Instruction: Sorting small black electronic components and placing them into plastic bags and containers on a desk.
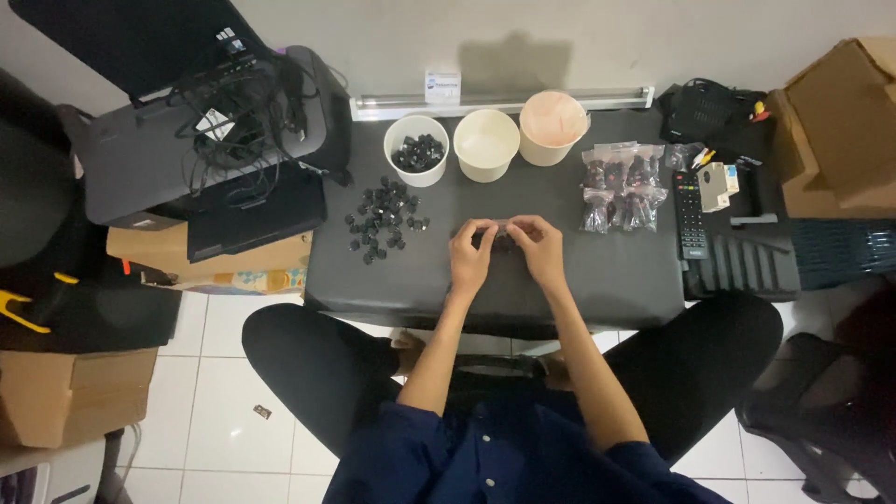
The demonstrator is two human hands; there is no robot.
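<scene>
Pinching something small and dark between both hands, right at the middle of the black table (pixel 579 280)

Left hand (pixel 469 259) and right hand (pixel 539 247) meet fingertip to fingertip over a small dark piece (pixel 497 230), both closed on it from either side, probably so it stays steady off the table; too small to tell what it is exactly; loose black parts (pixel 383 219) lie scattered at 10 o'clock from the hands, close enough to grab; three pale cups sit in a row at 12 o'clock, the left cup (pixel 416 149) holding more black parts, the middle cup (pixel 485 145) looking empty, the right cup (pixel 553 129) pinkish inside; small clear bags (pixel 623 187) of dark bits are lined up at 2 o'clock, apart from the loose pile; a remote (pixel 690 215) lies further right.
</scene>
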